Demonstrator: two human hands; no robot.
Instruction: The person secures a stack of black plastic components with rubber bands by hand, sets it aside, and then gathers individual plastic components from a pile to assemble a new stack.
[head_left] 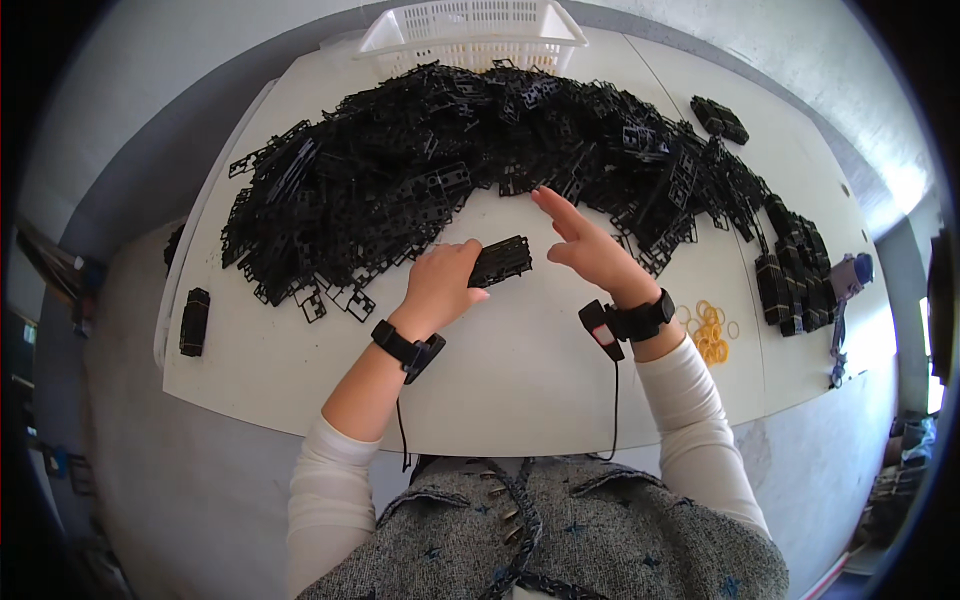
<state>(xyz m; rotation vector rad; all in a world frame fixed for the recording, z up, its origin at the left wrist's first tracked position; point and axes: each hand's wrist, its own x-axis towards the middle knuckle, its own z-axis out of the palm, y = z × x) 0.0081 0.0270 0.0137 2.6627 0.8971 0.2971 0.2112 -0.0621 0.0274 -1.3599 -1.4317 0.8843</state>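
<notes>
My left hand (440,287) is closed around a small stack of black plastic frames (502,262), whose right end sticks out past my fingers. To the right of that stack, apart from it, my right hand (592,254) hovers with its fingers stretched out and thumb apart, nothing in it. Beyond both hands a large heap of loose black plastic frames (380,190) curves across the white table (500,380). Each loose piece is a thin, flat lattice with openings.
Yellow rubber bands (709,335) lie right of my right wrist. Bundled black stacks (795,270) sit at the right, one bundle (719,119) at the far right, another bundle (195,322) at the left. A white plastic basket (473,35) stands behind the heap. A purple-grey object (851,276) lies at the right edge.
</notes>
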